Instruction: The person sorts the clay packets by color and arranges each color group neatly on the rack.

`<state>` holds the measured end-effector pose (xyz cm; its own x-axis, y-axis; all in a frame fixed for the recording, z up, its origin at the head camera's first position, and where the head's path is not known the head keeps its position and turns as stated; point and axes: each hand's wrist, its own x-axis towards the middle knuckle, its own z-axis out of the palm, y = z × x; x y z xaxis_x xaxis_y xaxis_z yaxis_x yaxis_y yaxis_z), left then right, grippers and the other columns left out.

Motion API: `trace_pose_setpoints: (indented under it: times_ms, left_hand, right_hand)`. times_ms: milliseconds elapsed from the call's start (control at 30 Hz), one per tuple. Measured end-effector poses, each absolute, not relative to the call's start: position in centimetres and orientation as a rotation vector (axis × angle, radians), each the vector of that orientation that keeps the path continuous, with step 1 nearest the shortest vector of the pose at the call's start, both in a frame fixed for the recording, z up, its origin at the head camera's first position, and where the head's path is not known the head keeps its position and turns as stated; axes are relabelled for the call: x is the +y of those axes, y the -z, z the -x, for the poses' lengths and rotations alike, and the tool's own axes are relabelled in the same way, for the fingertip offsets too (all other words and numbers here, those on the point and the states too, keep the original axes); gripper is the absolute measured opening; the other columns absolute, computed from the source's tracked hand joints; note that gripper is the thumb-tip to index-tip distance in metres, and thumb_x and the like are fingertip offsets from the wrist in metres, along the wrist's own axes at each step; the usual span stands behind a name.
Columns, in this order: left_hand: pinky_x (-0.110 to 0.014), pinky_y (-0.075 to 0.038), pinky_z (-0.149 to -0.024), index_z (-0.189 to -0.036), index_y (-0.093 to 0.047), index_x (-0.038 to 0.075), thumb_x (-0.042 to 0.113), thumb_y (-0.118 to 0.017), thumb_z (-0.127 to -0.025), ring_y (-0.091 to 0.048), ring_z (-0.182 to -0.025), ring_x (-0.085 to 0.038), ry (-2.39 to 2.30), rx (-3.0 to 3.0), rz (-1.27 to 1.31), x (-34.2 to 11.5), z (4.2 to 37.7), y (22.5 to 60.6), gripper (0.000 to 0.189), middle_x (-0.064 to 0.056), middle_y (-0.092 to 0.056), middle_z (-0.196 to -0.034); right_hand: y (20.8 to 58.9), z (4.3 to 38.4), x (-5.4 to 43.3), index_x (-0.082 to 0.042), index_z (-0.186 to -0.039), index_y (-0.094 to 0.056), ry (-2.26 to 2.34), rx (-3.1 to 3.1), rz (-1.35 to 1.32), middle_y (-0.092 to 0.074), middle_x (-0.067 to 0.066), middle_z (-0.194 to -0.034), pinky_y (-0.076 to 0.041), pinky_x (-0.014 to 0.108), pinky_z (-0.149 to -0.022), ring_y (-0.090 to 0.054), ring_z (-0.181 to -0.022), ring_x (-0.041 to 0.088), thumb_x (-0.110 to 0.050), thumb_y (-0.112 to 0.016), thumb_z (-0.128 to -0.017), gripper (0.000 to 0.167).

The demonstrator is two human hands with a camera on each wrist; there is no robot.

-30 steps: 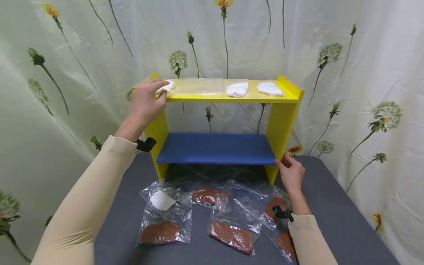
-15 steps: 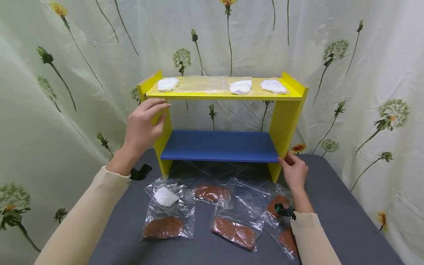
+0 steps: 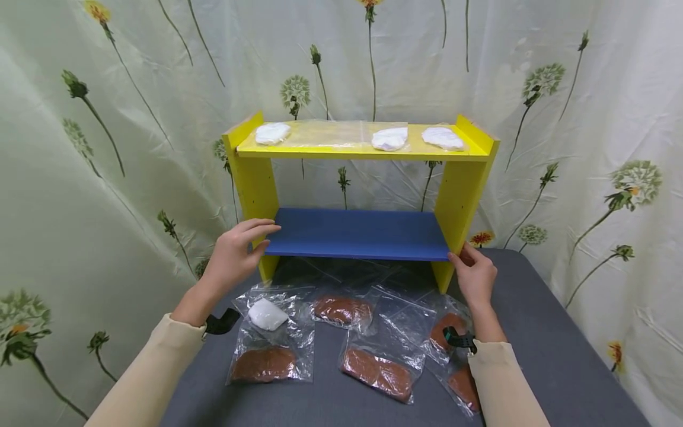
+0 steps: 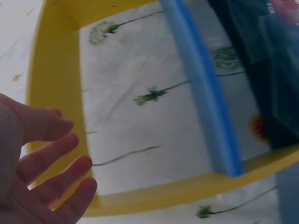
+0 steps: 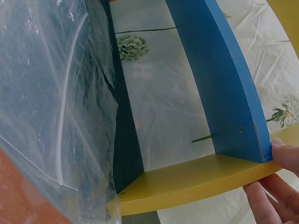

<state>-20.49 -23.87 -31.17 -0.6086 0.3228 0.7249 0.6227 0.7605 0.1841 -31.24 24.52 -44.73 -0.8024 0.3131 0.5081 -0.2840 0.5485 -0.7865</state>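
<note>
A small yellow shelf unit [image 3: 363, 156] stands on the table, with a blue lower board [image 3: 357, 234]. My right hand [image 3: 476, 279] pinches its right side panel. In the right wrist view the thumb lies at the blue board's end and the fingers [image 5: 266, 200] are behind the yellow panel. My left hand [image 3: 235, 252] is in front of the left panel, by the end of the blue board. Its fingers are loosely bent with nothing between them; in the left wrist view they [image 4: 70, 182] appear spread apart. On the yellow top lie white lumps [image 3: 391, 139] in clear bags.
In front of the unit, several zip bags hold brown slabs [image 3: 376, 373], and one a white lump [image 3: 268, 314]. The rightmost bag [image 3: 464, 388] is partly under my right forearm. A flowered curtain [image 3: 560, 148] hangs behind the dark grey table [image 3: 544, 332].
My left hand has let go of the left white lump on the top and moved down to the blue board's height. The right hand keeps its grip. The view has shifted slightly.
</note>
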Motion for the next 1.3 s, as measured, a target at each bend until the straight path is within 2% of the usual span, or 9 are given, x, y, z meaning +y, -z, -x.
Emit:
trace_pose_setpoints:
  times_ms: [67,167,300,467,600,767,900,1100,1300]
  left_hand:
    - [-0.046,-0.055,-0.08,-0.12,-0.074,0.007,-0.011,-0.074,-0.083,-0.062,-0.115,-0.031,0.568,-2.295,0.694,-24.3,20.3,32.5,0.041,-0.012,-0.067,-0.124]
    - [-0.045,-0.055,-0.076,-0.121,-0.074,0.01,-0.01,-0.074,-0.084,-0.062,-0.114,-0.031,0.588,-2.366,0.667,-25.0,19.9,34.2,0.042,-0.01,-0.067,-0.125]
    - [-0.05,-0.055,-0.086,-0.123,-0.073,0.013,-0.01,-0.074,-0.083,-0.061,-0.116,-0.031,0.624,-2.473,0.618,-25.7,19.3,36.3,0.046,-0.008,-0.067,-0.126]
    - [-0.05,-0.056,-0.084,-0.119,-0.075,0.015,-0.009,-0.075,-0.083,-0.064,-0.11,-0.032,0.61,-2.579,0.601,-26.7,19.1,38.7,0.043,-0.007,-0.068,-0.122]
    - [-0.051,-0.055,-0.083,-0.118,-0.075,0.015,-0.007,-0.075,-0.083,-0.065,-0.108,-0.032,0.616,-2.672,0.601,-27.8,19.2,40.7,0.041,-0.006,-0.07,-0.119]
    - [-0.055,-0.053,-0.089,-0.118,-0.075,0.013,-0.007,-0.075,-0.081,-0.062,-0.117,-0.035,0.671,-2.829,0.628,-29.2,19.5,43.3,0.042,-0.006,-0.07,-0.122]
    - [-0.056,-0.053,-0.089,-0.115,-0.077,0.014,-0.009,-0.072,-0.079,-0.061,-0.118,-0.037,0.714,-2.916,0.663,-29.8,20.0,44.9,0.043,-0.006,-0.069,-0.123]
    - [-0.058,-0.05,-0.094,-0.114,-0.077,0.016,-0.01,-0.069,-0.074,-0.059,-0.119,-0.038,0.678,-3.011,0.758,-30.3,20.5,46.4,0.048,-0.011,-0.067,-0.126]
    - [-0.06,-0.049,-0.094,-0.121,-0.074,0.017,-0.01,-0.067,-0.073,-0.054,-0.125,-0.042,0.653,-3.033,0.777,-30.5,20.6,47.4,0.055,-0.017,-0.061,-0.136]
  right_hand:
    - [44.7,31.2,24.5,-0.019,-0.135,-0.068,-1.248,-2.168,0.025,-0.075,0.008,-0.107,-0.046,0.012,-0.069,-0.068,-0.089,0.012,-0.032,-0.075,-0.092,0.045]
    - [44.7,31.2,24.5,-0.019,-0.135,-0.067,-1.248,-2.169,0.028,-0.075,0.009,-0.107,-0.046,0.011,-0.069,-0.069,-0.091,0.019,-0.031,-0.075,-0.092,0.045]
    - [44.7,31.3,24.5,-0.018,-0.134,-0.068,-1.253,-2.162,0.031,-0.075,0.009,-0.107,-0.046,0.01,-0.068,-0.07,-0.092,0.023,-0.032,-0.076,-0.092,0.045]
    - [44.6,31.3,24.5,-0.019,-0.135,-0.067,-1.25,-2.156,0.027,-0.075,0.008,-0.108,-0.045,0.009,-0.068,-0.07,-0.093,0.024,-0.032,-0.076,-0.092,0.045]
    - [44.6,31.3,24.4,-0.019,-0.134,-0.068,-1.252,-2.157,0.033,-0.075,0.008,-0.108,-0.046,0.01,-0.068,-0.069,-0.09,0.018,-0.032,-0.076,-0.092,0.045]
    - [44.7,31.3,24.5,-0.019,-0.133,-0.069,-1.255,-2.162,0.037,-0.075,0.008,-0.106,-0.046,0.011,-0.067,-0.063,-0.083,0.0,-0.032,-0.076,-0.092,0.044]
    - [44.8,31.3,24.5,-0.018,-0.132,-0.069,-1.267,-2.149,0.034,-0.075,0.008,-0.107,-0.046,0.01,-0.067,-0.059,-0.081,-0.008,-0.033,-0.075,-0.092,0.043]
    - [44.9,31.3,24.5,-0.018,-0.132,-0.069,-1.266,-2.144,0.031,-0.075,0.009,-0.107,-0.046,0.009,-0.068,-0.058,-0.08,-0.01,-0.032,-0.075,-0.092,0.043]
    - [44.8,31.2,24.4,-0.019,-0.132,-0.069,-1.256,-2.141,0.023,-0.076,0.008,-0.106,-0.046,0.009,-0.067,-0.059,-0.08,-0.008,-0.032,-0.076,-0.092,0.043]
